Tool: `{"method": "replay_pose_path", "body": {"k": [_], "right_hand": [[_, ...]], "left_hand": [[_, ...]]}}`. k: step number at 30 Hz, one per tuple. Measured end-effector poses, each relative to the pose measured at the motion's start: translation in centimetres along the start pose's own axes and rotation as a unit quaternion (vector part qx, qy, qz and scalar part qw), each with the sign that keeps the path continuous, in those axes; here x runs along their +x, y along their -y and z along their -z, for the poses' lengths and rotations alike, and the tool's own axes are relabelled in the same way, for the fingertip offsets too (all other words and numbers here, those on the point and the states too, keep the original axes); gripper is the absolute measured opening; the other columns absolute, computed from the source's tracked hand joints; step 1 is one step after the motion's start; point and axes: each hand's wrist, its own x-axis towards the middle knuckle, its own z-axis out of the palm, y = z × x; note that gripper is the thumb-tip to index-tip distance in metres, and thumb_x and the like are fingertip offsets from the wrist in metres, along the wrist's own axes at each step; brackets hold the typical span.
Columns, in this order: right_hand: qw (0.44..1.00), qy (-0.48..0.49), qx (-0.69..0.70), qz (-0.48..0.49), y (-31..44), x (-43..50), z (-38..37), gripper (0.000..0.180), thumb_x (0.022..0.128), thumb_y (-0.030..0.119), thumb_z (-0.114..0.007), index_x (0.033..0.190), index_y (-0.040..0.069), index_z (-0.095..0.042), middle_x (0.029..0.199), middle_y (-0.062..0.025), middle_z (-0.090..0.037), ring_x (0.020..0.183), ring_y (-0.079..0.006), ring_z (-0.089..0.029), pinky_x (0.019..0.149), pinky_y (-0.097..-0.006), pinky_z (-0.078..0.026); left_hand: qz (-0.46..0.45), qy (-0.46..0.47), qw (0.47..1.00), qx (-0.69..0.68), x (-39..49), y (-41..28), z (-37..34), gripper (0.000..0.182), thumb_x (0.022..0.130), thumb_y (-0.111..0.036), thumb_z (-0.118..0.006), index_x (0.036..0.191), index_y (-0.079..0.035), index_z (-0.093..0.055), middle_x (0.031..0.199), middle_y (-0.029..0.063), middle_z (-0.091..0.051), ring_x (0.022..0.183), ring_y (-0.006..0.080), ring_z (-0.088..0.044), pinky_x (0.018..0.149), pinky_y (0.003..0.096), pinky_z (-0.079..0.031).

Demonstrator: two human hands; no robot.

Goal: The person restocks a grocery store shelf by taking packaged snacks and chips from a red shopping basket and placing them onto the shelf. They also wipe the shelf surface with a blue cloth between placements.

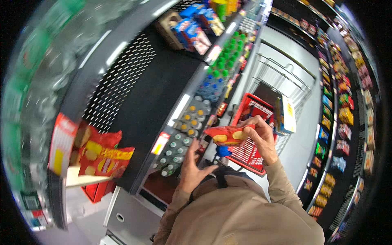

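Note:
My right hand [261,136] grips a red bag of chips [228,134] by one end, over a shopping cart. Thumb and fingers pinch the bag, which lies on its side in the air. Left of it, my left hand [194,168] holds nothing, its thumb and fingers spread near the lower shelf's bottles. Below the bag, a red shopping basket [248,156] sits in or on the cart. Part of the basket is hidden by the bag and my right hand. Two similar red chip bags [105,157] stand at the near end of the black shelf [153,92].
Blue boxes [196,33] stand at the shelf's far end. Bottles with green caps [225,61] and bottles with yellow caps [193,119] line the lower shelf. A wire cart [281,70] holds a white and blue box [286,116]. Stocked snack shelves [343,101] run along the right.

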Motion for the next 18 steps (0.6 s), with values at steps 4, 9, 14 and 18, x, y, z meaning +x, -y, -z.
{"method": "replay_pose_path", "body": {"k": [4,9,14,18], "right_hand": [[0.997,0.071,0.024,0.014,0.2,0.9,-6.7,0.019,0.104,0.022,-0.070,0.105,0.005,-0.062,0.104,-0.0018,-0.068,0.094,-0.0091,-0.063,0.086,-0.0281,-0.053],[0.975,0.160,0.148,-0.051,-1.1,1.5,-13.8,0.018,0.105,0.023,-0.069,0.104,0.008,-0.059,0.101,-0.0003,-0.069,0.092,-0.0069,-0.063,0.085,-0.0259,-0.052],[0.945,0.256,0.198,-0.052,-1.9,1.9,-20.8,0.012,0.109,0.017,-0.062,0.107,0.005,-0.059,0.104,-0.0023,-0.070,0.095,-0.0067,-0.066,0.087,-0.0241,-0.054],[0.927,0.352,0.127,-0.014,-2.5,2.1,-25.2,0.032,0.107,0.022,-0.066,0.132,0.005,-0.057,0.122,-0.0054,-0.068,0.113,-0.0094,-0.062,0.098,-0.0274,-0.052]], "left_hand": [[-0.034,-0.046,0.994,0.094,-1.6,-0.2,1.7,0.108,0.072,-0.029,-0.097,0.157,-0.003,-0.035,0.159,0.0220,-0.043,0.143,0.0378,-0.046,0.118,0.0476,-0.039],[-0.004,-0.181,0.983,0.010,-5.2,-0.1,4.2,0.072,0.076,-0.021,-0.097,0.132,0.002,-0.059,0.128,0.0187,-0.068,0.119,0.0306,-0.066,0.101,0.0423,-0.052],[0.010,-0.286,0.957,0.048,-8.7,0.8,7.6,0.052,0.081,-0.011,-0.092,0.124,0.003,-0.065,0.118,0.0122,-0.075,0.108,0.0203,-0.072,0.097,0.0355,-0.055],[0.036,-0.338,0.940,-0.009,-10.7,2.6,11.0,0.058,0.078,-0.013,-0.094,0.125,0.002,-0.063,0.119,0.0149,-0.073,0.107,0.0229,-0.072,0.094,0.0361,-0.056]]}}
